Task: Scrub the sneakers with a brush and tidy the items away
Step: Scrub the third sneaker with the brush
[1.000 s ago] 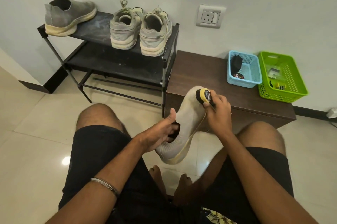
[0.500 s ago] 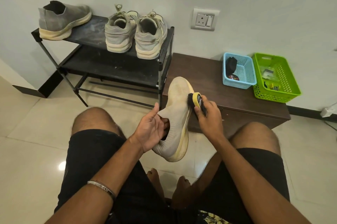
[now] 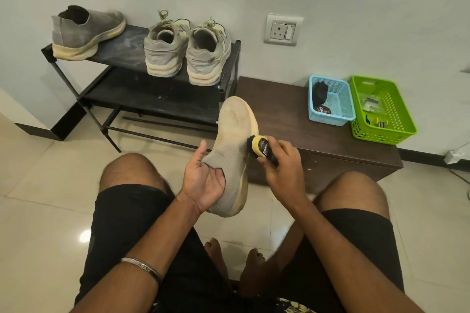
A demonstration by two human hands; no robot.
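I hold a grey knit slip-on sneaker [image 3: 232,134] with a yellowed sole upright between my knees, toe pointing away. My left hand [image 3: 206,177] grips it at the collar, fingers tucked inside the opening. My right hand [image 3: 281,167] grips a small yellow-backed brush [image 3: 259,146] whose black bristles press against the sneaker's right side, near the middle. The matching grey sneaker [image 3: 84,32] sits on the top shelf of a black shoe rack [image 3: 122,55], beside a pair of laced grey trainers [image 3: 187,50].
A low dark wooden cabinet [image 3: 292,121] stands right of the rack against the wall. On it are a blue basket [image 3: 338,106] holding a black item and a tin, and a green basket [image 3: 391,114] with small tools. Tiled floor lies around my legs.
The brush has slid down the sneaker's side from the toe toward the middle. The sneaker has turned more upright in my left hand.
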